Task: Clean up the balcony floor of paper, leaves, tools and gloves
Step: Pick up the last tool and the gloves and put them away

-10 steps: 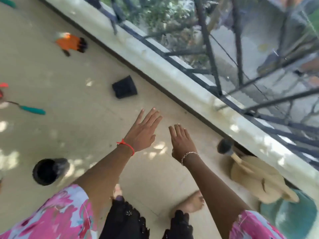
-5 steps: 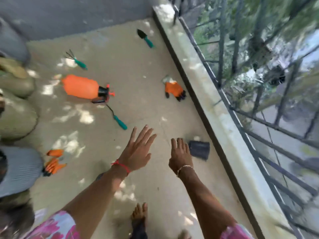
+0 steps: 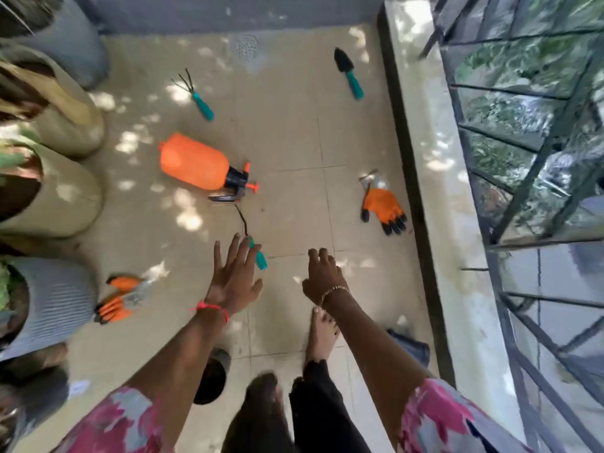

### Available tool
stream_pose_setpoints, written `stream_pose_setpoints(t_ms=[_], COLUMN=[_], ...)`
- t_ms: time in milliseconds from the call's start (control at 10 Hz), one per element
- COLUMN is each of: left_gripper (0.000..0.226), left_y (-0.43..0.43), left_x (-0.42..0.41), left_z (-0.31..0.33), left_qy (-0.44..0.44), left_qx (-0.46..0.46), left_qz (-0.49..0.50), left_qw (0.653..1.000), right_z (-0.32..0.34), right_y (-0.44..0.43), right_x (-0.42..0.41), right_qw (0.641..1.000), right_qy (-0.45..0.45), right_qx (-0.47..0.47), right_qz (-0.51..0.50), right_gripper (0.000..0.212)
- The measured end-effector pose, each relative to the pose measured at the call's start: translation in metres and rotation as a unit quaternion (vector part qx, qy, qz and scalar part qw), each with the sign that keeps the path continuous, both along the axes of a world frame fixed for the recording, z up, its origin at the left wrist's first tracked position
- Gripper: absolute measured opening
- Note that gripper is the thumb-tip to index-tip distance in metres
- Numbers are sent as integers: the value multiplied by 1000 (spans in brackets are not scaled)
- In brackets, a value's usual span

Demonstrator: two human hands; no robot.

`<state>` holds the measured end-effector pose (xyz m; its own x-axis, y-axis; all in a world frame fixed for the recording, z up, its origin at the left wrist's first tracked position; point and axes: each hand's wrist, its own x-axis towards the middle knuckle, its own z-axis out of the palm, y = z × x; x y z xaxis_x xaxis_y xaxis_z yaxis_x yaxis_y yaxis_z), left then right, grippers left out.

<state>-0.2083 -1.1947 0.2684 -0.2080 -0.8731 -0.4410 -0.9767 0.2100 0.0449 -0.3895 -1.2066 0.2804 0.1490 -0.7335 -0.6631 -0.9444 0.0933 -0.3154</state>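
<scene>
Lying on the balcony floor (image 3: pixel 294 142), orange gloves (image 3: pixel 117 299) sit far left beside a grey pot (image 3: pixel 58 305). The left hand (image 3: pixel 233 279), grip released and fingers spread, partly hides a teal-handled tool (image 3: pixel 258 255). The right hand (image 3: pixel 322 276), grip released, holds nothing. Another orange glove (image 3: pixel 384 209) lies well beyond it, near the ledge (image 3: pixel 434 191).

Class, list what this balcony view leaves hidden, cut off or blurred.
Head view:
- Teal-handled tool: handle partly behind left hand; thin head unreadable.
- Orange gloves beside grey pot: blurred, count uncertain.
- Black pot: half behind the left forearm.
- Planters: cut by left edge.
</scene>
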Motion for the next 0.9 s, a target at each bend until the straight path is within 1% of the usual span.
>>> stream_pose_setpoints(t_ms=[100,200,300,400,500,600,700,800,900], left_gripper=[79,70,67,65,78,75,63,71,72], left_y=[-25,-44,-66,-82,-110,-145,-162,-191,-196], left_x=[4,12,27,47,77,114,134,156,173], left_z=[-6,-17,-33,-55,-81,-142,-180,-216,-243], left_qy=[1,10,-4,-21,-37,-8,-9,-54,0], left_qx=[36,36,50,66,89,14,36,110,85], left_qz=[27,47,63,56,14,-82,-11,13,6], left_qw=[999,998,997,996,995,997,999,992,996], right_z=[-17,-32,-53,-76,-113,-150,-195,-239,-271], right_y=[-30,-52,-75,-96,-125,-156,-182,-203,-219], right_x=[9,22,43,73,104,137,168,199,222], right_qw=[995,977,943,889,862,849,827,782,711], right_qy=[-32,-70,-122,-166,-189,-199,-204,-212,-238], right_qx=[70,120,131,161,193,229,217,195,171], right_qz=[-59,-159,-279,-396,-428,-433,-477,-553,-640], right_gripper=[52,45,39,29,27,23,31,30,24])
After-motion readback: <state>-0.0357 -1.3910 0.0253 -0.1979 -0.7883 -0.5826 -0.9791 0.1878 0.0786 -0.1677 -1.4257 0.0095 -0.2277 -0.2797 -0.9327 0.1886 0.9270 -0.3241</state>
